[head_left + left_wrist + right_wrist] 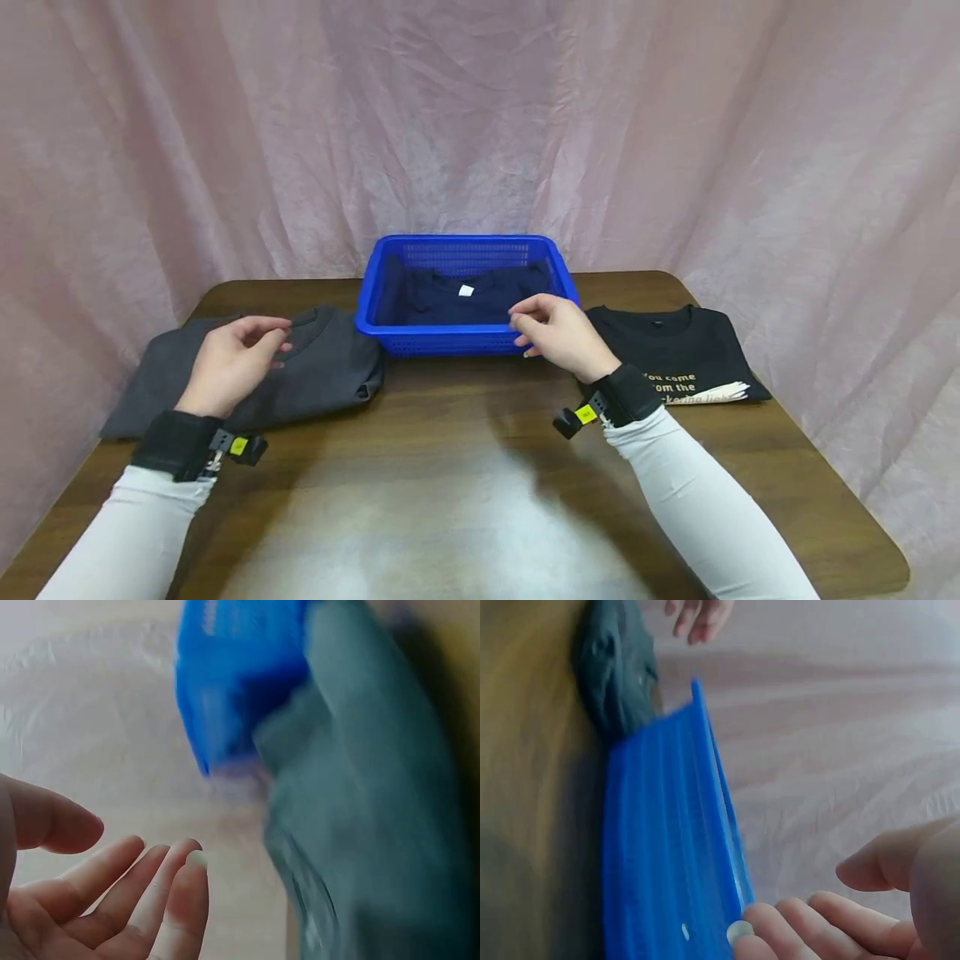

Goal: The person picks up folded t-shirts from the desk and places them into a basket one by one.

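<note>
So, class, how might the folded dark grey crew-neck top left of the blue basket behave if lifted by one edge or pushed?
The dark grey crew-neck top would probably flop and start unfolding, since its edge shows soft, rounded folds. It seems unlikely to roll or tip, as it lies low and broad on the wooden table.

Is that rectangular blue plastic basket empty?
No, a navy cloth shirt with a white label lies inside the blue basket.
</note>
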Demonstrator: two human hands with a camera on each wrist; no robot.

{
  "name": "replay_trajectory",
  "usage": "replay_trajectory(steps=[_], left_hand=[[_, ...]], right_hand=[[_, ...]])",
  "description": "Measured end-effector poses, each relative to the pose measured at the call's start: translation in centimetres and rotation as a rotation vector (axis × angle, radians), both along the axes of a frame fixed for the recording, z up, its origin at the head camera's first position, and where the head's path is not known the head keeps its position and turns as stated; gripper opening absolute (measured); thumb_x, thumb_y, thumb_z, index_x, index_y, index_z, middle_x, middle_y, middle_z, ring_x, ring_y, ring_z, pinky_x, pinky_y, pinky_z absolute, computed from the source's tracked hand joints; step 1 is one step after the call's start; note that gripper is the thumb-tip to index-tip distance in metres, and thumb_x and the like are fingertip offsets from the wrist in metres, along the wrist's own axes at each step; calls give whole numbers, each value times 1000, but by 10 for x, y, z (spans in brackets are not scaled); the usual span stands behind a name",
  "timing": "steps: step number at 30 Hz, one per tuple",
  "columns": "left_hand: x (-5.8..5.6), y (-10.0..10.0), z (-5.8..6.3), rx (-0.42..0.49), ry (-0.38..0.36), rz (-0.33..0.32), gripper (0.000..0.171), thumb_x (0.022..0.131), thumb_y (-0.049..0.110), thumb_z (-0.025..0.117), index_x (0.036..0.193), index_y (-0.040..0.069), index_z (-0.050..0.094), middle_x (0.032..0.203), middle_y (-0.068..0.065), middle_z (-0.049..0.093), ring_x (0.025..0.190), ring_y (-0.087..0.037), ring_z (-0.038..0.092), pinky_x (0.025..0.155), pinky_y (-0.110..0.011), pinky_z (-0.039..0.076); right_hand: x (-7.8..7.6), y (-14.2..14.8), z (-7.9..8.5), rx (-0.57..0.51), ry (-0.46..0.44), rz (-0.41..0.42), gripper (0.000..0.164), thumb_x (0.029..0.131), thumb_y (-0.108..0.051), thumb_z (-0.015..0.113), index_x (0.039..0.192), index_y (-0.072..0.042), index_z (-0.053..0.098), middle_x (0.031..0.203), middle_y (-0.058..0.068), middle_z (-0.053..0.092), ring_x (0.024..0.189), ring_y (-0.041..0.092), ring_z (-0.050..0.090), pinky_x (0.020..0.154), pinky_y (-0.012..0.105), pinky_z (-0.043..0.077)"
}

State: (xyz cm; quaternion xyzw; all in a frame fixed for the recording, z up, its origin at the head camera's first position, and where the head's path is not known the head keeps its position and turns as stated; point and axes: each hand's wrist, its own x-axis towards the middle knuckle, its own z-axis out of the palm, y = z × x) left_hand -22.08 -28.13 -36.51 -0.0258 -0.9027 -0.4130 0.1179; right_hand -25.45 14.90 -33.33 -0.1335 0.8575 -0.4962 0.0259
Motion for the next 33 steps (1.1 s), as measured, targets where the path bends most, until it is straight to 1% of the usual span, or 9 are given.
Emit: replay_trajectory(steps=[5,9,12,14,16,20,25,29,33], left_hand=[[22,-54,-22,-122,-38,144,46,107,33,47,134,-1,62,115,-25,69,74,13,56,61,-13,51],[37,-98,-31,-221,-115,301,52,106,33,43,138,-6,56,124,-33,62,89,-24,66,69,-34,51],[45,-127,-37,-244,-198,425,57,105,31,39,144,-11,45,134,-40,49,111,-55,51,80,-57,46],[47,-142,-43,-243,-252,494,60,104,29,39,147,-13,38,137,-43,42,118,-59,45,89,-65,42],[47,-157,-49,-250,-285,535,61,103,29,40,145,-15,37,135,-44,42,116,-59,46,87,-66,43],[43,-179,-59,-271,-354,561,63,103,33,42,138,-19,41,128,-46,44,102,-57,53,73,-57,49],[36,-184,-65,-243,-461,572,69,105,41,41,142,-18,41,131,-44,45,105,-56,54,74,-55,51],[32,-183,-64,-238,-503,566,69,105,41,40,145,-16,38,131,-43,47,107,-55,56,75,-54,52],[30,-183,-65,-267,-481,545,59,105,34,46,140,-13,47,130,-41,51,103,-52,59,72,-51,52]], right_hand=[[11,-36,-23,-38,-110,108,22,101,-19,60,114,-4,69,102,13,74,87,34,74,70,37,63],[12,-73,-50,-58,-213,173,23,101,-17,59,113,1,69,104,21,73,83,33,74,69,40,63],[11,-100,-68,-92,-297,195,26,100,-18,62,113,4,69,107,27,71,82,34,75,69,41,64],[11,-118,-77,-116,-343,193,28,99,-19,64,112,5,68,107,27,72,81,33,75,68,40,64],[9,-134,-83,-135,-381,183,30,98,-22,67,110,6,68,104,26,72,80,33,75,68,39,63],[7,-160,-88,-180,-438,151,37,96,-26,70,109,9,66,101,24,73,78,33,76,69,40,63],[7,-190,-86,-177,-450,71,39,94,-31,74,102,6,67,95,22,75,77,33,76,69,42,63],[9,-209,-85,-84,-392,5,38,90,-38,78,82,-2,68,78,17,75,67,32,76,64,42,63],[9,-220,-85,65,-287,-27,38,88,-37,81,73,-5,67,60,12,71,54,26,72,54,36,61]])
